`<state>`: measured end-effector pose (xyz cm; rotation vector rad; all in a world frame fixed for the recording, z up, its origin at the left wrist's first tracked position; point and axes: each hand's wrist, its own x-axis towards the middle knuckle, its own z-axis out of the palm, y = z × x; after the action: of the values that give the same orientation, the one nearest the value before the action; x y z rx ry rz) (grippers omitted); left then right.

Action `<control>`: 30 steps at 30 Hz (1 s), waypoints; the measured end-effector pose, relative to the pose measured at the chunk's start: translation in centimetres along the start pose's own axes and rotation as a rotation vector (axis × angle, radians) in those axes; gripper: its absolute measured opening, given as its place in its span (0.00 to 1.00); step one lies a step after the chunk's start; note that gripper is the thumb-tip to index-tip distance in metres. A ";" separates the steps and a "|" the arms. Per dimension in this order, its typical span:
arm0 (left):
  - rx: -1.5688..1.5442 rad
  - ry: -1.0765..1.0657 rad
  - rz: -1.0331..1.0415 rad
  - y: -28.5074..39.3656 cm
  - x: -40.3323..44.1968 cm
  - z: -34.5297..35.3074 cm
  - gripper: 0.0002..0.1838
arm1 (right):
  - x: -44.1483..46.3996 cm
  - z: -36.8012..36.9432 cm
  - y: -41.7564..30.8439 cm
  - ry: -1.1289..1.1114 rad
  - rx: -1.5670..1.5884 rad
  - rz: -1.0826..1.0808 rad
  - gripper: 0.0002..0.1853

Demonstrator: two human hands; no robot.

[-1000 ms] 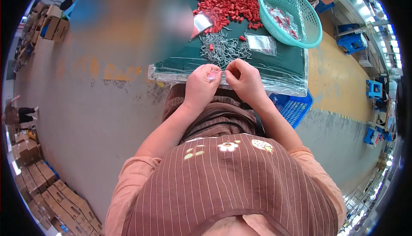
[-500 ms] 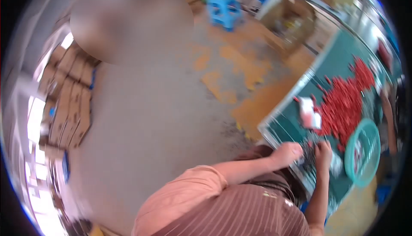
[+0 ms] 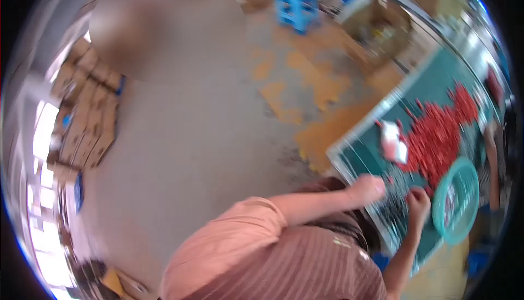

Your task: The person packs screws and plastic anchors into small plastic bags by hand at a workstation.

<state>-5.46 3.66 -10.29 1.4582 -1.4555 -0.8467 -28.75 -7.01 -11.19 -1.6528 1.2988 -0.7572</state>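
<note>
My left hand [image 3: 368, 190] is closed near the front edge of the green table [image 3: 363, 155], its fingertips curled toward the other hand. My right hand [image 3: 418, 201] is also closed, fingers pinched, just left of a teal plastic basket [image 3: 438, 215]. Blur hides whatever either hand may hold. Between and below the hands lies a heap of thin dark pieces [image 3: 394, 204]. Beyond them spreads a large pile of small red pieces [image 3: 434, 139]. A white and pink packet [image 3: 391, 139] rests at the pile's left side.
Another person's arm [image 3: 493, 163] reaches in at the table's right side. A cardboard box [image 3: 376, 33] and a blue stool [image 3: 296, 11] stand beyond the table. Stacked cartons [image 3: 90, 114] line the left. The floor [image 3: 202, 142] has worn orange patches.
My right hand has moved away from my left, so the gap between them is wider. The whole view has shifted slightly.
</note>
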 end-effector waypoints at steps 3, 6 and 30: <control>-0.025 -0.070 -0.060 0.7 0.4 -0.4 0.07 | -1.9 -0.2 -4.0 0.057 -0.090 0.074 0.09; -0.034 -0.099 -0.150 1.2 0.9 0.8 0.05 | -2.7 -1.2 -3.2 0.043 0.242 0.207 0.11; 0.117 -0.197 -0.215 4.0 3.5 2.0 0.08 | -4.0 -2.0 -4.3 0.126 0.277 0.114 0.09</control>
<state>-8.61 0.23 -6.94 1.6799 -1.5326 -1.0773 -29.72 -3.44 -6.26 -1.3174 1.2986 -0.9387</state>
